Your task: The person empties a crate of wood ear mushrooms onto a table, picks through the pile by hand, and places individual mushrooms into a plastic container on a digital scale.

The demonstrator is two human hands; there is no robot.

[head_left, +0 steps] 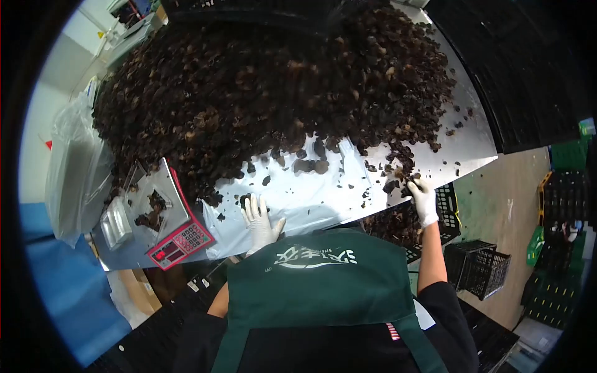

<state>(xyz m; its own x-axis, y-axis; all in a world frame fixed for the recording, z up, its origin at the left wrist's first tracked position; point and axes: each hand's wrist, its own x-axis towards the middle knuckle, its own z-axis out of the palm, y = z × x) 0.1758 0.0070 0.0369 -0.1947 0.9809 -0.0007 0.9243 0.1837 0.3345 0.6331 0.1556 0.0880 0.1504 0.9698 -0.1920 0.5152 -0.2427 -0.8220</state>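
Note:
A large heap of dark brown wood ear mushrooms [267,87] covers most of the metal table [463,81]. My left hand [260,224], in a white glove, lies on the white plastic sheet [280,186] with its fingers spread. A small dark piece touches its fingertips. At the table's right front edge, my gloved right hand [424,200] has its fingers curled against a few wood ear mushrooms, apparently gripping a piece. Below that hand, a black crate [449,211] with more mushrooms stands partly under the edge.
A red scale [181,244] with mushroom scraps on its tray sits at the left front. Clear plastic bags [78,161] hang beside the table's left side. Another black crate [479,270] rests on the floor at right. Stacked crates [559,199] stand farther right.

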